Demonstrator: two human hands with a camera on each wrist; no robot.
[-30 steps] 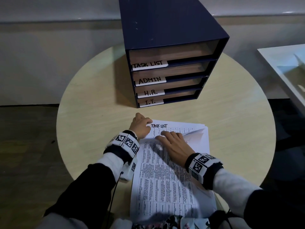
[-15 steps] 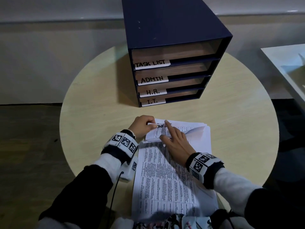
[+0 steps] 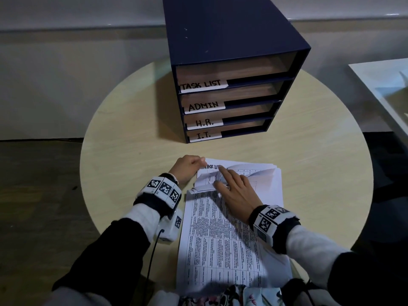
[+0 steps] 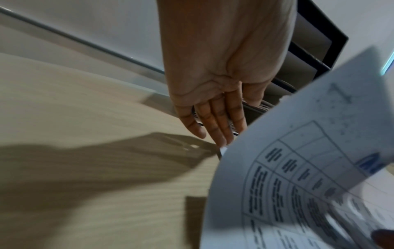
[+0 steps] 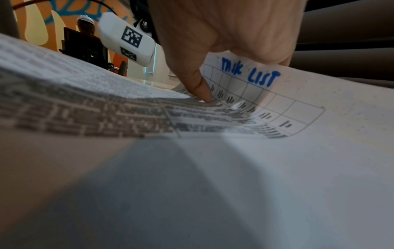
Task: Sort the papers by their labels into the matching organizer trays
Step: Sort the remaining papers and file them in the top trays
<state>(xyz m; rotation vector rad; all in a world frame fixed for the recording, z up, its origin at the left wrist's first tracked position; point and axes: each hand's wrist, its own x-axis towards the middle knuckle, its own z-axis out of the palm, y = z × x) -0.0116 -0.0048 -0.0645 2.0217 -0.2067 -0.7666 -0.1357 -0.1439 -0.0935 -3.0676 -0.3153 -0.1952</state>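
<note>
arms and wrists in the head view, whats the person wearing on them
Both hands, the left hand and the right hand, are bare. Each wrist has a black band carrying white blocks printed with black square code markers. Under the left wrist hangs a white camera unit with a thin black cable trailing back. The sleeves are white at the forearm and black further up.

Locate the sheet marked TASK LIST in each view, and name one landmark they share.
Head: the TASK LIST sheet lies centre, atop the stack, under both hands.
Left wrist: right side, curling upward.
Right wrist: centre right, blue lettering under the right hand.
Shared landmark: the organizer, top right in the left wrist view.
</note>
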